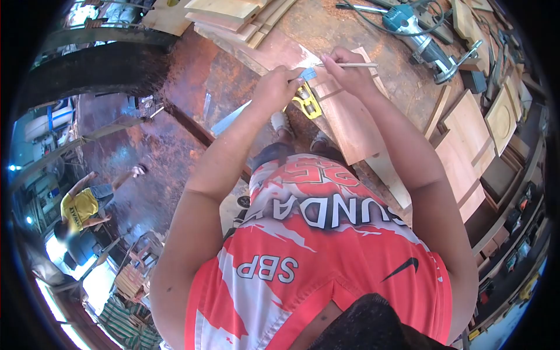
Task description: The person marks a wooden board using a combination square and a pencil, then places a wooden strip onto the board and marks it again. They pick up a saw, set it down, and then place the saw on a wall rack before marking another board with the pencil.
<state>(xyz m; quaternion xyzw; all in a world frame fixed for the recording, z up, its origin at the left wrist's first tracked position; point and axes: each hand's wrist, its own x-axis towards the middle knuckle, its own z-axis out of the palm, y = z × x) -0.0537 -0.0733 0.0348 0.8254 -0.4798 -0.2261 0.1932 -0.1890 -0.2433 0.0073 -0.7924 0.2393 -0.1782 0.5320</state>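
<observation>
Rod [363, 65] at top centre, above the wooden board [350, 125], looks light and stiff to me, best pinched near its end where my right hand [349, 73] has its grip closed on it, while my left hand [279, 88] grip pinches a small blue piece [308, 74].

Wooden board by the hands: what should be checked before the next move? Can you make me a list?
1. Left hand has hold of the yellow square: ok.
2. Right hand pinches the pencil-like tool: ok.
3. Yellow square sits flat on the wooden board: cannot tell, the hand hides the contact.
4. Tip of the pencil-like tool rests on the board: cannot tell, the fingers cover it.
5. Teal power tool lies apart from both hands: ok.
6. Shoes are off the board: cannot tell, they stand right at its edge.
</observation>
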